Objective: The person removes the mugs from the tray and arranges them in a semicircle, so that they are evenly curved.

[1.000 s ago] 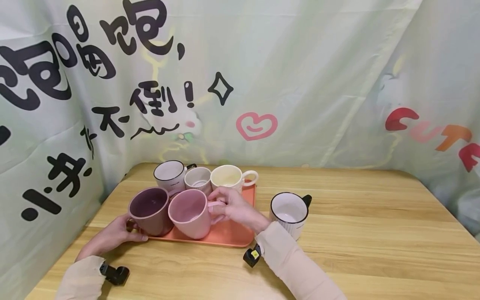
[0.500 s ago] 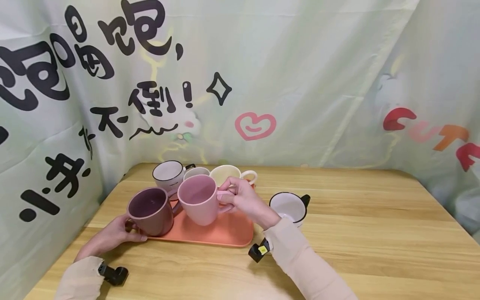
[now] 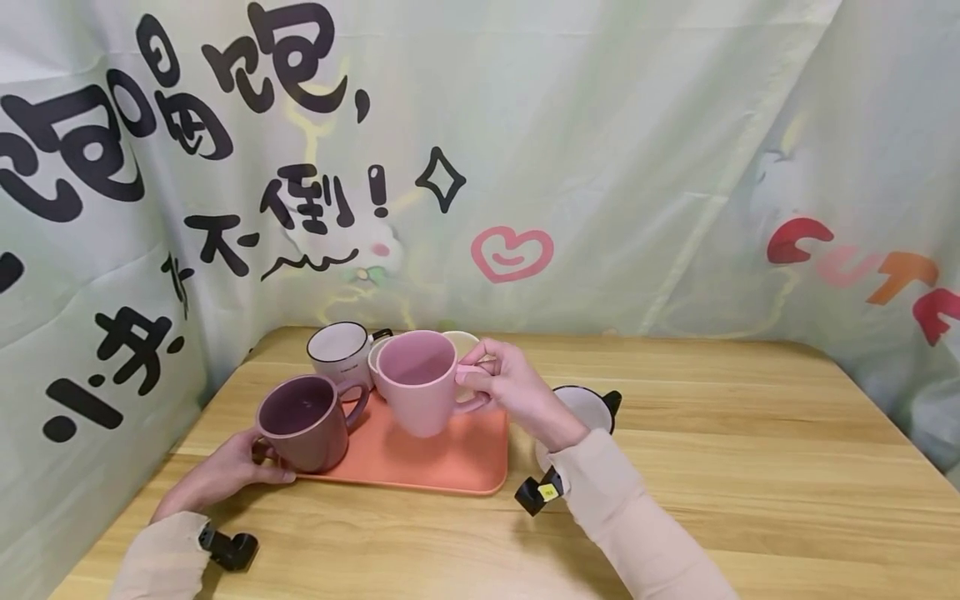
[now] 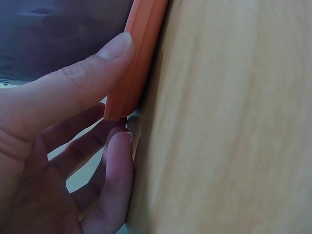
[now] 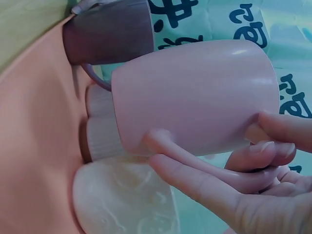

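Note:
My right hand (image 3: pixel 517 387) pinches the handle of a pink mug (image 3: pixel 420 408), which hangs upright above the orange tray (image 3: pixel 450 462). In the right wrist view, fingers and thumb close round that handle, with one finger lying along its lower part. My left hand (image 3: pixel 225 475) holds the tray's near left corner; in the left wrist view the thumb (image 4: pixel 114 46) presses on the rim and the fingers curl beneath the edge. Just beside that hand a dark purple mug (image 3: pixel 303 437) stands on the tray, its handle to the right.
Behind are a white mug with black rim (image 3: pixel 337 354), a partly hidden pale cup (image 3: pixel 377 358) and a cream mug (image 5: pixel 126 195). Another black-rimmed white mug (image 3: pixel 581 404) stands on the wooden table (image 3: pixel 750 467), partly behind my right wrist. A printed curtain (image 3: pixel 600 167) encloses the table.
The pink mug has risen off the tray and moved right and away from me, in my right hand's grip. My left hand and the purple mug have stayed put.

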Tool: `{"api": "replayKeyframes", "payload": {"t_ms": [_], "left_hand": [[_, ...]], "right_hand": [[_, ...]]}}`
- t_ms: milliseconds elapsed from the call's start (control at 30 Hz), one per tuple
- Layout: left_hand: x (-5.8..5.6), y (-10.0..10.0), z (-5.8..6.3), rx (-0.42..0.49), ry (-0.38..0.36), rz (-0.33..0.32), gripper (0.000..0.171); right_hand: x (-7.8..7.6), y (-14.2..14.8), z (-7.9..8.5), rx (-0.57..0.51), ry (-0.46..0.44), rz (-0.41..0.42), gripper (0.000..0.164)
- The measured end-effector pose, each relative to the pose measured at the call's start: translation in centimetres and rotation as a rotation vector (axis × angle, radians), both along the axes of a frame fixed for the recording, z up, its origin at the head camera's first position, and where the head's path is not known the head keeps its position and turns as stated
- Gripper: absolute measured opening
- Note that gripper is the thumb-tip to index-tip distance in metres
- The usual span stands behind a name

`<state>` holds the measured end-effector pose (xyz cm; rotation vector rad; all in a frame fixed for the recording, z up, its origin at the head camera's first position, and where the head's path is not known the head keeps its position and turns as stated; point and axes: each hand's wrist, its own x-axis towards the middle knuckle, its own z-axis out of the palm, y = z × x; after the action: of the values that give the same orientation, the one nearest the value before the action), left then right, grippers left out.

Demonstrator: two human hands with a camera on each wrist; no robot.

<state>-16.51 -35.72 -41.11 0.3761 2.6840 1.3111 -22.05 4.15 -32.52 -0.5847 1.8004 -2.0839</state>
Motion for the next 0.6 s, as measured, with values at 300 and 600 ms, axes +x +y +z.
{"api": "replayKeyframes", "payload": {"t_ms": [300, 600], "left_hand": [[0.0, 0.0, 0.1, -0.013, -0.022, 0.022, 0.052], [0.1, 0.0, 0.0, -0.036, -0.015, 0.030, 0.049]], "right_hand": [[-0.2, 1.3, 1.0, -0.024, 0.005, -0.011, 0.009], [-0.2, 2.9, 1.9, 0.027, 0.031, -0.031, 0.009]]}}
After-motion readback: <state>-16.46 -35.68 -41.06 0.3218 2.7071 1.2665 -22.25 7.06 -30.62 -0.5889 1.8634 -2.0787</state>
